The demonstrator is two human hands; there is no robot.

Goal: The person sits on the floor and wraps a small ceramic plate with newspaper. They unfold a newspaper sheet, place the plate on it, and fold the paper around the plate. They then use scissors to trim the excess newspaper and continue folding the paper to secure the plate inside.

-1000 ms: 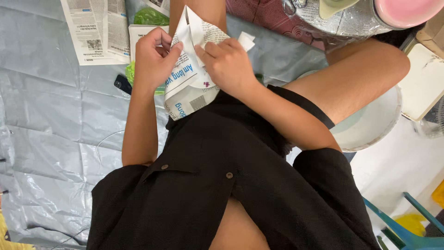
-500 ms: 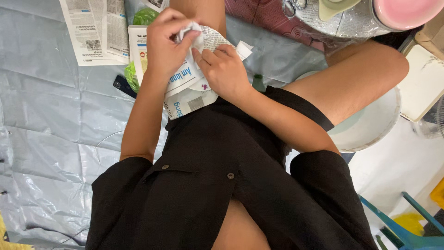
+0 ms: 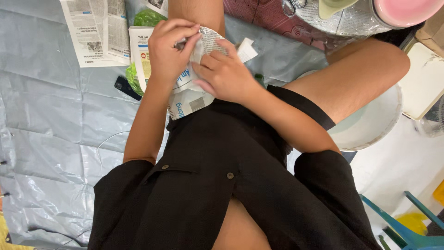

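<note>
Both hands press a sheet of newspaper (image 3: 189, 90) around something held over my lap. My left hand (image 3: 169, 46) grips the upper left part of the paper, fingers curled over its top. On the right side, my right hand (image 3: 222, 74) has its thumb and fingers pinching the folds. What the paper wraps is hidden. The bundle rests against my black shirt (image 3: 222, 176).
A grey plastic sheet (image 3: 51, 120) covers the floor. More newspaper pages (image 3: 95, 30), something green (image 3: 148, 18) and a small black object (image 3: 126, 87) lie at the top left. A white basin (image 3: 374, 125) sits under my right knee. A pink-rimmed bowl (image 3: 402, 9) and a blue chair (image 3: 407, 227) stand at the right.
The open, upright paper has been folded down and pressed into a tighter bundle. My left hand moved over its top, and my right hand shifted onto the folds.
</note>
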